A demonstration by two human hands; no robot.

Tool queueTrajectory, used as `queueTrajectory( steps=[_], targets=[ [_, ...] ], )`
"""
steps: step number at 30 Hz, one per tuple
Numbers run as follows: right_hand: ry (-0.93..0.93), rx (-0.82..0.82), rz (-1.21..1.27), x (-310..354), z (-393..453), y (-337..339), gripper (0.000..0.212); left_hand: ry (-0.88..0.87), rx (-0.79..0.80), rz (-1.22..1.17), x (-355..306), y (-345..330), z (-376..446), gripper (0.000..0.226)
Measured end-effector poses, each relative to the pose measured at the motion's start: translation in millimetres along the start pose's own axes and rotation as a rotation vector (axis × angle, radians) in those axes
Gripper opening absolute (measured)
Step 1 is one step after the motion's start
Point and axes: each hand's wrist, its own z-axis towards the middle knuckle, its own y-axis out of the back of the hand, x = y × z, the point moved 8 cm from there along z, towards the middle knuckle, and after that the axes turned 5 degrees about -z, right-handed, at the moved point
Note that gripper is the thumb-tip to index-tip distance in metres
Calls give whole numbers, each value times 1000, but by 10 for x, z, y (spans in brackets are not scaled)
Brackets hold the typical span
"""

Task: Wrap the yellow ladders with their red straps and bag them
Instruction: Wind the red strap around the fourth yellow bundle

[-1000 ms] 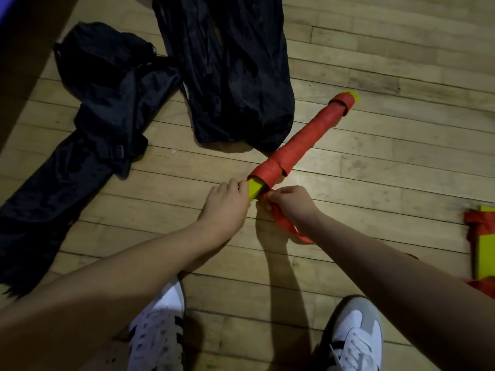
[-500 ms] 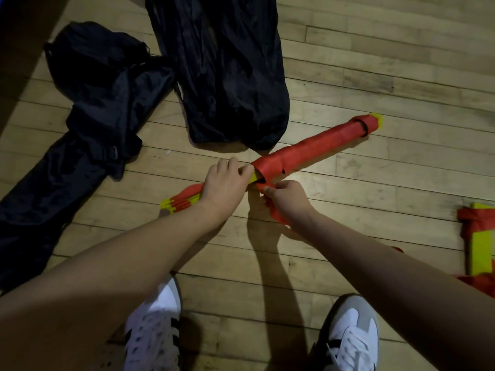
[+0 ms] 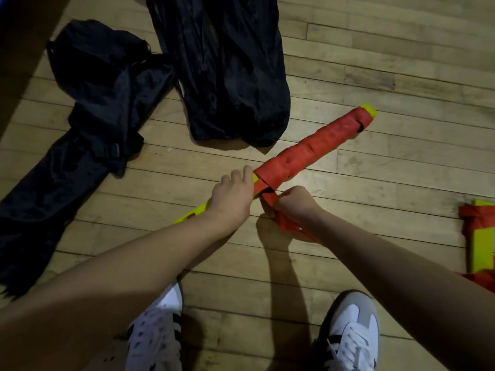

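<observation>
Right now your left hand (image 3: 231, 199) curls round the ladder (image 3: 313, 149), a long stiff bundle of flat yellow slats lying slantwise on the plank floor (image 3: 375, 188). Your fingers close over it at the near edge of its red wrap. From there to the far end the strap (image 3: 270, 196) is wound in snug, slightly lumpy coils of matte woven webbing, leaving only a yellow tip bare. On the near side of your left hand the slats show plain yellow, smooth and hard-edged.

Your right hand (image 3: 296, 202) sits just beside the ladder, fist tight, pinching the loose flat tail of the strap, which trails limp toward you under your wrist.

Beyond the ladder lies a black bag (image 3: 230, 76), thin crinkled fabric, long and sack-shaped, its closed end near the wrap. Left of the ladder a second bag (image 3: 88, 124) lies rumpled, with a plastic buckle showing. Well off to the right, a second ladder (image 3: 482, 242) lies loose, yellow slats and red webbing. Nearer you than the ladder stand your white sneakers (image 3: 351, 336).
</observation>
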Motion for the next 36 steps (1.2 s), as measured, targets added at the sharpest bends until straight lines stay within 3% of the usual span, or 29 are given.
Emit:
queueTrajectory(
  steps=[6,13,17,19,22,25,28,36],
  targets=[
    [27,15,-120,41,-11,112,24,19,-45,140,40,132,281,65],
    [89,90,265,138,-70,128,23,-132,-257,354,-57,158,315,44],
    [72,91,396,136,-85,105,27,-215,-269,325,-88,60,125,79],
    [63,65,370,133,-100,110,25,-265,-282,272,-144,8,-38,81],
    [7,14,386,34,-98,120,22,-312,-178,172,-260,-82,-219,66],
    [-39,-19,366,-92,-111,119,20,-205,-16,86,-281,-193,-241,63],
    [-48,-46,324,-171,-87,142,21,-216,-2,88,-337,-145,-236,65],
    [38,-79,169,-22,-1,196,18,-46,42,110,-45,21,66,65]
  ],
)
